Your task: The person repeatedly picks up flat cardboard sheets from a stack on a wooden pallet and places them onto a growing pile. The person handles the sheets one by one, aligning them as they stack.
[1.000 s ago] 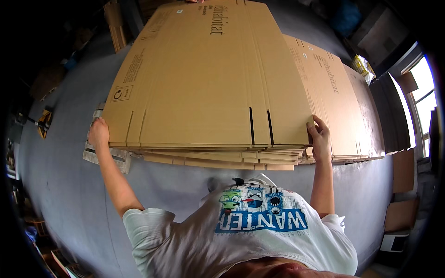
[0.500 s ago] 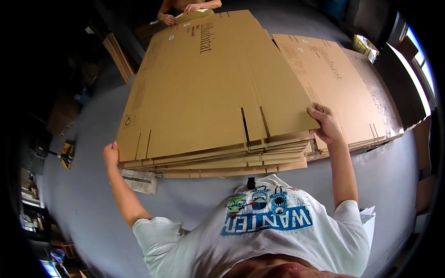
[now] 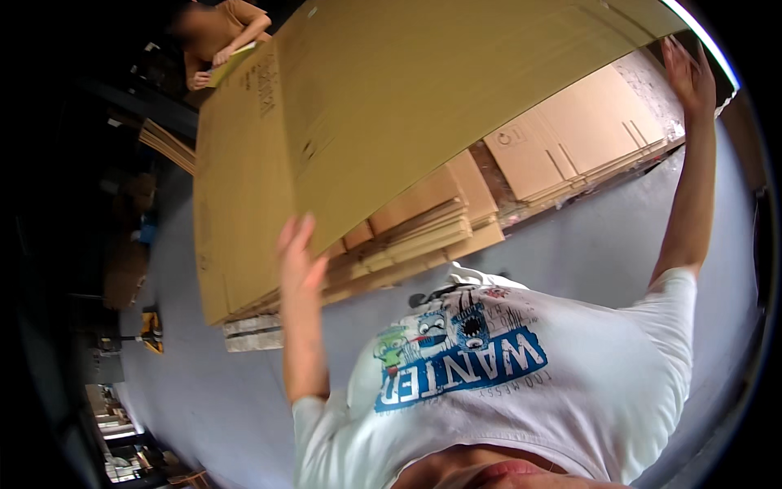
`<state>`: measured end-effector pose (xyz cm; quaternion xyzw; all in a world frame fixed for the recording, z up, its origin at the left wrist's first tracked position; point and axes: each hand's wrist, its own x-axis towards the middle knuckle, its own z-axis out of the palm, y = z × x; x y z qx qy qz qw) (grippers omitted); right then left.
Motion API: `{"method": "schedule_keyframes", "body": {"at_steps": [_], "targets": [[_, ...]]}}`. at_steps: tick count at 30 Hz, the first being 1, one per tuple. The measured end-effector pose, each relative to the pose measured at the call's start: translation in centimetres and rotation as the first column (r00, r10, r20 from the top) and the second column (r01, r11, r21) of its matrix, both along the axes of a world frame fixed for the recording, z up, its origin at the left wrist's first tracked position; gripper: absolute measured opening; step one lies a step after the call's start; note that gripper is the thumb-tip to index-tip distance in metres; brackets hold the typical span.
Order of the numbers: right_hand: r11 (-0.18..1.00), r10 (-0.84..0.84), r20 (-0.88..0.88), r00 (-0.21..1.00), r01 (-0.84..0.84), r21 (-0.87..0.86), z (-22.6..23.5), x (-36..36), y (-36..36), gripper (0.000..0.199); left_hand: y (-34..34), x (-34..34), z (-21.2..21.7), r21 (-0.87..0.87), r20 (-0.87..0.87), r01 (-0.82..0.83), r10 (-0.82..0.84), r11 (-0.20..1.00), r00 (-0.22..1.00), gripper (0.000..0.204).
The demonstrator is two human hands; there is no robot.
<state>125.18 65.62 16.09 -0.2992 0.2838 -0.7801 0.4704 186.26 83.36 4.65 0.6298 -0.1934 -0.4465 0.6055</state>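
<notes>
A large flattened cardboard box (image 3: 240, 187) lies at an angle on the pile, its upper panel (image 3: 407, 106) swung up and out to the right from a crease. Out at the far right, my right hand (image 3: 691, 77) is raised against that panel's edge with fingers stretched. My left hand (image 3: 301, 261), smeared a little by motion, is by the panel's near lower corner, fingers up and apart. Whether it touches the cardboard I cannot tell. Beneath the panel, more flat cardboard boxes (image 3: 419, 244) are stacked unevenly.
Another stack of flat boxes (image 3: 578, 134) sits to the right. A pale pallet end (image 3: 252, 336) shows under the near left corner. Across the pile, another person (image 3: 220, 41) handles a yellowish piece. A yellow-black object (image 3: 151, 330) stands on the grey floor (image 3: 195, 399) at left.
My right hand has gone up and far right, with the box's top panel opened out that way. My left hand has let go of the left corner and moved right. The view has turned.
</notes>
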Motion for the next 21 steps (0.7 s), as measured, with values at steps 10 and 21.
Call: {"method": "schedule_keyframes", "body": {"at_steps": [10,21], "targets": [[0.904,0.116,-0.465,0.878,0.1,0.415,-17.6,5.9,4.6,0.039,-14.0,-32.3,-13.4,-0.383,0.028,0.188,-0.192,0.904,0.981,0.027],[0.531,0.278,-0.037,0.96,-0.122,0.838,-39.3,3.2,0.8,0.023,-15.5,-31.0,-28.1,0.472,0.663,0.367,-0.597,0.802,0.452,0.034]]}}
